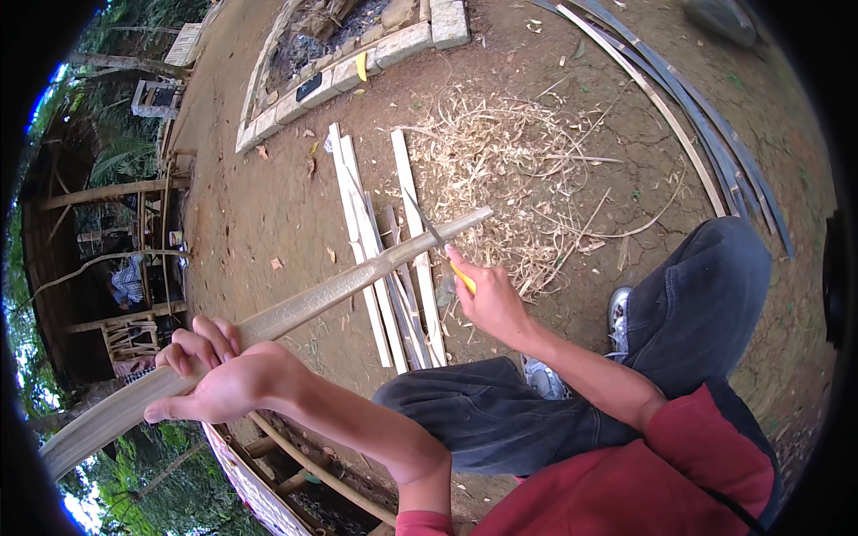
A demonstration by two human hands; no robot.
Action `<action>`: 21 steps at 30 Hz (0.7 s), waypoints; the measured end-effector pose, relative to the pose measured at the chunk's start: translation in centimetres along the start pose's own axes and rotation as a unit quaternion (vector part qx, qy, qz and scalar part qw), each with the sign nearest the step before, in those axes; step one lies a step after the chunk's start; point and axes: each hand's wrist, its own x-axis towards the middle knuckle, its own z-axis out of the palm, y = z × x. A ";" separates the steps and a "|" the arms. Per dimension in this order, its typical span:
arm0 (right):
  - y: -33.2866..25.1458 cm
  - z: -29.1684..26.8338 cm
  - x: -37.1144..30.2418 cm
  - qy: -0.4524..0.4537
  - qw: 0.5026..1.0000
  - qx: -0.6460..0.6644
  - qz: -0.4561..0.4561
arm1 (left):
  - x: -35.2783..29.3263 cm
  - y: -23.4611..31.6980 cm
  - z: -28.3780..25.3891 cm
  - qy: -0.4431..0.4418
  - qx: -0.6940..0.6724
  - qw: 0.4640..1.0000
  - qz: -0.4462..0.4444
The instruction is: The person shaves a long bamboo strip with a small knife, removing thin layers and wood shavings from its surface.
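Note:
A long bamboo strip (313,302) runs slantwise from the lower left up to the middle of the view. My left hand (222,380) is closed round its nearer part, fingers on the far side and thumb on the near side. In my right hand (492,302) is a knife (462,275), gripped by its yellow handle. Its narrow dark blade crosses the strip close to the strip's far end. Whether the edge bites into the bamboo, I cannot tell. Beneath the strip, several pale split bamboo strips (405,170) lie side by side on the dirt ground.
Curled shavings (500,152) are heaped beyond my right hand. Long dark bamboo strips (706,107) lie at the far right. A stone-edged fire pit (407,54) is ahead, with a black flat object (308,87) on its rim. My bent knees (706,295) are close by. A wooden shelter (107,192) stands left.

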 end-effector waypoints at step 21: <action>0.3 -0.8 0.2 -0.024 0.990 -0.104 0.094 | -1.0 0.9 0.0 -0.006 0.009 1.000 -0.002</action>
